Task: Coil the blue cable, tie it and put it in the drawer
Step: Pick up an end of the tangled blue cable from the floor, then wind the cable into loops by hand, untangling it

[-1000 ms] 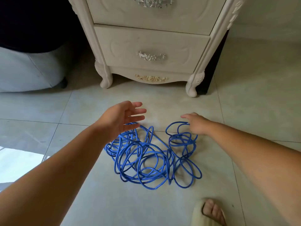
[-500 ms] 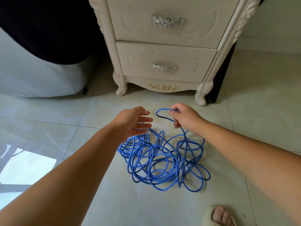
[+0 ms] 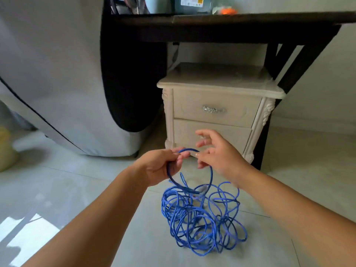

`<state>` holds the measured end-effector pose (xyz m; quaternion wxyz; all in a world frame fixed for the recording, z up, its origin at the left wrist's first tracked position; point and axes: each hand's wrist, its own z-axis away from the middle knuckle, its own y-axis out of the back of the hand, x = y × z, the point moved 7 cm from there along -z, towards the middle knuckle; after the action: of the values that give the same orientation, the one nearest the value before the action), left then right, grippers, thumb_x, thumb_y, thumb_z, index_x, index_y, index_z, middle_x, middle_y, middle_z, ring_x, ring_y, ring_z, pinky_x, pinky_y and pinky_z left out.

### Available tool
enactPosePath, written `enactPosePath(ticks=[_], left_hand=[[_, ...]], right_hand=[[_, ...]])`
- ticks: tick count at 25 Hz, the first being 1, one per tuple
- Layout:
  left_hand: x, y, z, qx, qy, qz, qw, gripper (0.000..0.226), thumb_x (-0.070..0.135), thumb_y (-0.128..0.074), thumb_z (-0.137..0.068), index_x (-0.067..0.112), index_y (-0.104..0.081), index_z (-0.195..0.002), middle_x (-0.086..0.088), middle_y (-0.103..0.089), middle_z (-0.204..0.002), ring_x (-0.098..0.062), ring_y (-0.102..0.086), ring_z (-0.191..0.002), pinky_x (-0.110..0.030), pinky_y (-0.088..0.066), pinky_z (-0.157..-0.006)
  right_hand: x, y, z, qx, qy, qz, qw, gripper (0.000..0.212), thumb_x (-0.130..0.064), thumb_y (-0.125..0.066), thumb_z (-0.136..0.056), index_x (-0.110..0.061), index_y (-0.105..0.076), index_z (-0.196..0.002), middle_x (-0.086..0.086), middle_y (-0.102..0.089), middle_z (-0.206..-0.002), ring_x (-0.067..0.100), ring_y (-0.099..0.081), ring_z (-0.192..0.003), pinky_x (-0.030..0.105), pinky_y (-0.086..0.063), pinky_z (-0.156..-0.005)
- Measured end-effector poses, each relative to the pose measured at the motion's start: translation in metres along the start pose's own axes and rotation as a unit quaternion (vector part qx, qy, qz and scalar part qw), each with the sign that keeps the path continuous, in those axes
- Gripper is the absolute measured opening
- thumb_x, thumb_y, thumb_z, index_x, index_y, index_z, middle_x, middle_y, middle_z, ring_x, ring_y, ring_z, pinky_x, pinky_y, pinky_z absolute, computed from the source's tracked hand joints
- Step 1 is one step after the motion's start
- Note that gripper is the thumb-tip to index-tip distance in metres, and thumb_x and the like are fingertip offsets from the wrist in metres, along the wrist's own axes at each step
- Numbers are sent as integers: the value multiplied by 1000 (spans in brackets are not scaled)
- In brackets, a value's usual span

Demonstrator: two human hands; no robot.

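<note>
Blue cable (image 3: 202,224): lying in a loose tangle on the tiled floor (image 3: 92,189), one loop rising to the hands. Left hand (image 3: 159,166): gripping that loop, fingers curling round it. Right hand (image 3: 219,157): touching the loop's other side, upper fingers spreading; whether it is pinching cannot be told. Nightstand (image 3: 217,112): standing behind, both drawers sitting closed, beneath a dark table (image 3: 221,26).

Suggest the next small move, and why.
Likely: the right hand pulls more slack from the pile into the loop the left hand grips. Only one loop of the blue cable is lifted; the rest lies tangled on the floor.
</note>
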<state>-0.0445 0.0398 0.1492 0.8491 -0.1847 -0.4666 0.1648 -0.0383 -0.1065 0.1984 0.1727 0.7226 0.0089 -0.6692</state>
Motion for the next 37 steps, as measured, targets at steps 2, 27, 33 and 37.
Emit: enactPosePath(ticks=[2, 27, 33, 37], left_hand=[[12, -7, 24, -10, -63, 7, 998, 27, -6, -37, -101, -1, -59, -116, 0, -61, -62, -1, -39, -39, -12, -36, -37], [19, -14, 70, -34, -106, -158, 981, 33, 32, -42, -105, 9, -64, -99, -1, -40, -63, -10, -27, -49, -21, -32, -47], [28, -29, 89, 26, -265, -428, 864, 37, 49, -45, -100, 20, -65, -89, 3, -56, -68, -10, -39, -51, -25, -36, -52], [34, -30, 87, 79, -321, -516, 790, 32, 37, -40, -105, 22, -55, -81, 3, -50, -68, -9, -41, -57, -23, -33, -55]], right_hand=[[20, -11, 17, 40, -161, -214, 963, 41, 3, -58, -93, -21, -45, -123, 14, -66, -84, 21, -64, -57, 31, -56, -65], [-34, -21, 44, -66, 37, 145, 987, 54, -20, -41, -103, -47, -22, -146, -5, -47, -60, 15, -46, -56, 55, -49, -71], [-30, -31, 36, -68, 36, 219, 973, 31, -28, -39, -104, -39, -36, -133, -3, -54, -65, 16, -55, -57, 53, -56, -76], [-36, -31, 43, -36, 23, 143, 989, 14, -32, -49, -101, -30, -50, -115, 2, -71, -63, 26, -70, -64, 47, -59, -71]])
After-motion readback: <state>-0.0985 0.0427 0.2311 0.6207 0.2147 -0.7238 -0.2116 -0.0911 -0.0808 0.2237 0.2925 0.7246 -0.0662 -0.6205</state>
